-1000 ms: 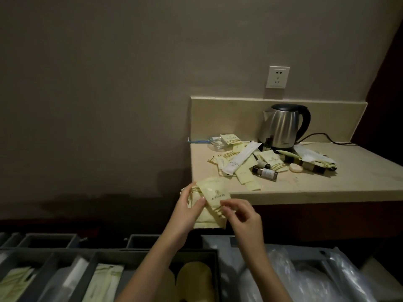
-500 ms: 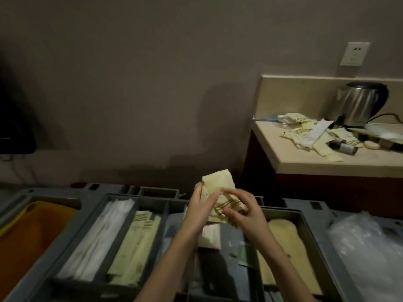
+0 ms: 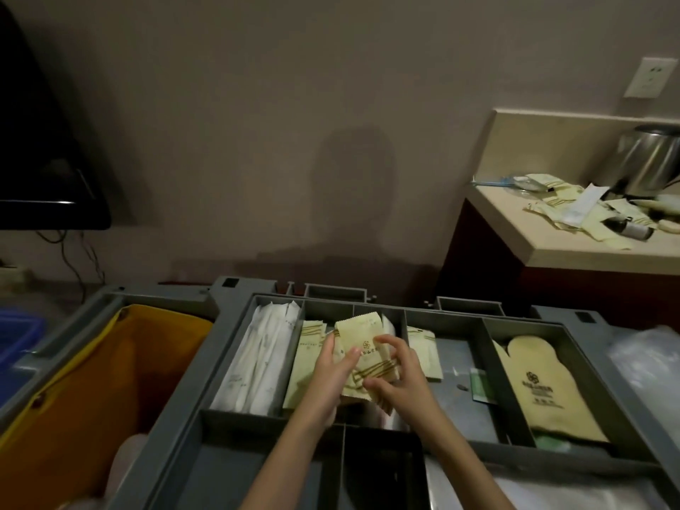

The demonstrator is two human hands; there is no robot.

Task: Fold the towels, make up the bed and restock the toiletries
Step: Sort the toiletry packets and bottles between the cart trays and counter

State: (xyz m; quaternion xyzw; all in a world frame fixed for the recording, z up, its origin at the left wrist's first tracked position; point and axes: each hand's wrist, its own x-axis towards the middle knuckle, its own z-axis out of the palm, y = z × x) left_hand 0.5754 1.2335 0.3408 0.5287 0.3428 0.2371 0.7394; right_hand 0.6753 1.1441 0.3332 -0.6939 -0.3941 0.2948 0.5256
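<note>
Hands [image 3: 368,373] half-hiding pale sachets [image 3: 362,347]

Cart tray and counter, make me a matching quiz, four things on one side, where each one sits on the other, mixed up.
Things:
1. kettle
2. slippers
3. yellow bag
4. sachets

Places:
A. left of the tray
B. tray's right compartment
C. held in both hands
D. on the counter

Pairs: 1-D, 2-B, 3-A, 4-C
</note>
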